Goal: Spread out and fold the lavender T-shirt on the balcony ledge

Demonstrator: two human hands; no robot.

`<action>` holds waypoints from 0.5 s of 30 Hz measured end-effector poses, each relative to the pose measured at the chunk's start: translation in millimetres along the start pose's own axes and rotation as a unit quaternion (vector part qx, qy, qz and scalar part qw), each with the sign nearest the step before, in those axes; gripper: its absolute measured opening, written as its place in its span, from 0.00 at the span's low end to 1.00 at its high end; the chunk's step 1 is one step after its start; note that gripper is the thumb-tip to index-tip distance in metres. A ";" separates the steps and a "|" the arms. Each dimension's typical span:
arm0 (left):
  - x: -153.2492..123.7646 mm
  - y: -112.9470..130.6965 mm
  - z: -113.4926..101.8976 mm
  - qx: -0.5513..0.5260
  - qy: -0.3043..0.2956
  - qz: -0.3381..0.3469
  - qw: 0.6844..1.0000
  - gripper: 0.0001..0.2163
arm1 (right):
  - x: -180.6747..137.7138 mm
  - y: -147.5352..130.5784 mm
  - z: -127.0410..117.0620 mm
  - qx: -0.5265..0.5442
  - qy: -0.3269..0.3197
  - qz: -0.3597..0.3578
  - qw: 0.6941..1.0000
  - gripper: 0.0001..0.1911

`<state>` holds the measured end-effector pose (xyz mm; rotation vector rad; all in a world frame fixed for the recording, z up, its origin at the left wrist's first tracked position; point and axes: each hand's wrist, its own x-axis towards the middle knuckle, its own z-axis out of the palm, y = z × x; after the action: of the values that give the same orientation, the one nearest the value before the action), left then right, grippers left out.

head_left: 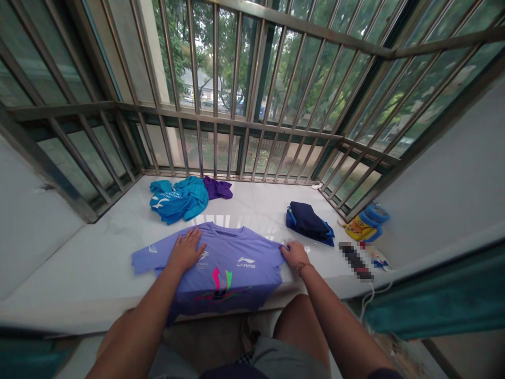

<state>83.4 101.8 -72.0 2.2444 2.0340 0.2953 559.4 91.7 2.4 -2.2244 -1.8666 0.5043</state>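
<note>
A purple T-shirt (232, 250) with a white logo and a pink and green print lies spread face up on the white window ledge. Its lower part drapes over the front edge. My left hand (188, 250) rests flat on the shirt's left shoulder area, fingers stretched out. At the other shoulder, my right hand (295, 255) is closed on the sleeve of the shirt, with part of that sleeve hidden beneath it.
A crumpled teal shirt (181, 199) and a dark purple cloth (218, 188) lie at the back left. Folded navy clothes (310, 222) sit right, near a yellow and blue container (366, 223). Metal bars (244, 123) enclose the window behind the ledge (90, 268).
</note>
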 end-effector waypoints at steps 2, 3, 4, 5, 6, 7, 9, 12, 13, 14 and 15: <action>-0.1 0.5 0.5 0.003 0.000 0.001 1.000 0.32 | 1.7 5.3 -8.2 0.055 -0.011 -0.007 0.998 0.17; -0.1 0.8 0.7 0.005 -0.001 0.001 1.000 0.32 | 2.5 7.3 -11.8 0.085 -0.018 -0.011 0.996 0.18; 0.0 0.9 1.0 0.007 -0.002 0.001 1.000 0.33 | 3.2 8.9 -14.9 0.113 -0.024 -0.014 0.993 0.18; 0.1 0.9 1.3 0.008 -0.003 0.001 1.000 0.33 | 4.1 10.1 -17.5 0.138 -0.031 -0.016 0.990 0.17; 0.2 0.7 1.6 0.007 -0.004 0.002 1.000 0.33 | 5.1 10.9 -19.6 0.159 -0.036 -0.017 0.986 0.17; 0.4 0.4 1.9 0.005 -0.003 0.004 1.000 0.34 | 6.5 11.6 -21.4 0.173 -0.040 -0.017 0.984 0.17; 0.7 -0.2 2.7 0.000 0.001 0.006 1.000 0.34 | 10.1 13.4 -24.8 0.176 -0.043 -0.005 0.983 0.16; 0.7 -0.6 3.7 -0.001 0.007 0.005 1.000 0.33 | 16.7 16.3 -30.6 0.117 -0.028 0.032 0.992 0.11; 0.6 -0.5 4.0 -0.001 0.008 0.004 1.000 0.33 | 18.4 16.2 -32.4 0.086 -0.018 0.044 0.995 0.08; 0.4 -0.2 4.4 -0.001 0.009 0.004 1.000 0.33 | 19.5 14.8 -33.6 0.054 -0.004 0.052 0.997 0.06; 0.2 0.1 4.7 -0.001 0.009 0.004 1.000 0.33 | 19.8 11.6 -33.7 0.024 0.012 0.055 0.998 0.07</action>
<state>84.5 102.2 -76.5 2.2577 2.0340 0.3187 585.7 111.3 26.7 -2.3004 -1.7106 0.5326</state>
